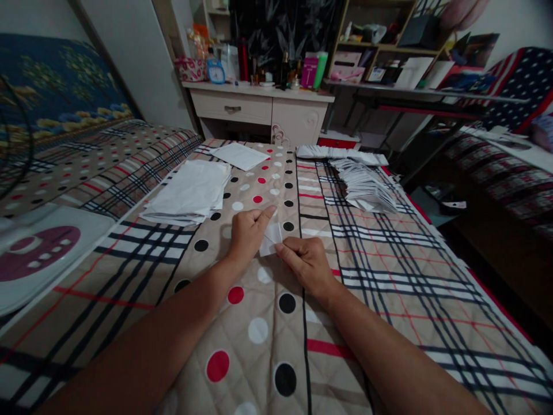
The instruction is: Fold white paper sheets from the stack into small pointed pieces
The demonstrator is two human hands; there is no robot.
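Between my two hands is a small piece of folded white paper point(271, 237), held just above the patterned bedspread point(254, 357). My left hand point(249, 230) grips its left side, thumb pointing up along the edge. The thumb and bent fingers of my right hand point(306, 259) pinch its lower right edge. Left of my hands lies a stack of flat white sheets point(190, 190), with a smaller white sheet or thin pile point(241, 155) beyond it. On the right, many folded white papers point(365, 187) lie fanned out in a row, and another row of folded papers point(341, 153) sits behind them.
A white dresser point(233, 106) with a blue alarm clock point(215, 71), bottles and boxes stands past the bed's far end. To the right is a desk point(423, 92) with shelves. A white plastic bag or packet point(52, 248) with a purple print lies at the left.
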